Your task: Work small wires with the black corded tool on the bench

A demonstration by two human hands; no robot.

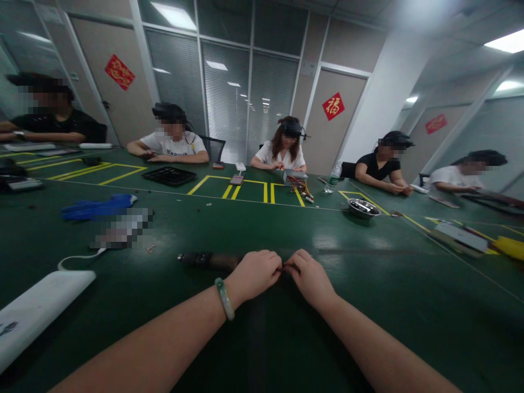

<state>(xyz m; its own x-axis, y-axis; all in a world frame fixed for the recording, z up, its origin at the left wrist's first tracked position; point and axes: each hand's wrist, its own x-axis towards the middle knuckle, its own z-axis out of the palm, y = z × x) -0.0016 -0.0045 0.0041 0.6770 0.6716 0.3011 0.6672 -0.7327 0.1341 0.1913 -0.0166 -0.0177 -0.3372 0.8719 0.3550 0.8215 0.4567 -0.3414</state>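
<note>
My left hand (257, 273), with a jade-coloured bangle (224, 298) on its wrist, is closed over the green table. Close beside it, my right hand (309, 277) is closed too, thumb and fingers pinched. The fingertips of both hands nearly meet around something small and dark, mostly hidden by the fingers. A dark, tube-shaped tool (210, 261) with a metal tip at its left end lies on the table, and its right end disappears behind my left hand. Whether that hand touches the tool I cannot tell.
A white power bank (45, 305) is cabled to a phone (123, 228) on the left, near blue gloves (98, 207). Farther off are a black tray (169, 176), a metal bowl (363, 208), a water bottle (333, 177) and wires (301, 188). Several people sit across the table.
</note>
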